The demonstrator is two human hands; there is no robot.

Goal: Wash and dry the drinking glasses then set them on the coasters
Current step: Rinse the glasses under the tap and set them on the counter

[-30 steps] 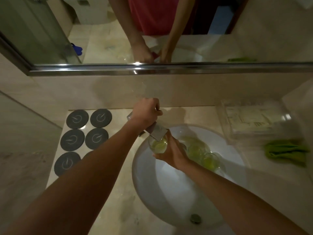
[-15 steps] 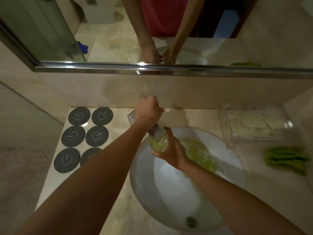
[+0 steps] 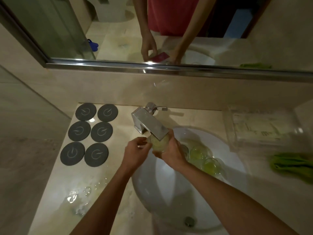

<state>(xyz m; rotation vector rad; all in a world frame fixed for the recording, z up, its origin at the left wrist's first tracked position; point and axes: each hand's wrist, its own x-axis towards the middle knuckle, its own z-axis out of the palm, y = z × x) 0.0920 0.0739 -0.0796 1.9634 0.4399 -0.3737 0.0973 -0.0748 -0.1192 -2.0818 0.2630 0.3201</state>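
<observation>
- Nearest, a puddle of water [image 3: 77, 200] lies on the counter [image 3: 55, 187] to my left, beside the white sink [image 3: 171, 197], whose drain [image 3: 189, 221] shows at the near end of the bowl.
- My left hand [image 3: 135, 154] hangs over the sink's left rim, fingers loosely curled and gripping nothing, fingertips close to the glass; whether they touch it I cannot tell.
- My right hand [image 3: 171, 150] is wrapped round one drinking glass [image 3: 158, 144], held mouth up directly under the faucet [image 3: 149, 123] spout. Running water is not discernible.
- Further glasses [image 3: 203, 158], yellow-green inside, lie in the sink's right half just beyond my right wrist; they overlap, so the count is uncertain, at least three.
- Six dark coasters [image 3: 89, 134] sit in two columns on the counter to the left, all unoccupied.
- A green cloth [image 3: 294, 164] lies on the counter at far right, well apart from the sink; a clear plastic container [image 3: 259, 128] stands behind it.
- A mirror [image 3: 152, 28] runs along the wall at the back.
- Progress, as I judge it: early. One glass is at the washing stage, the others wait in the bowl, nothing has been dried, no coaster filled.
</observation>
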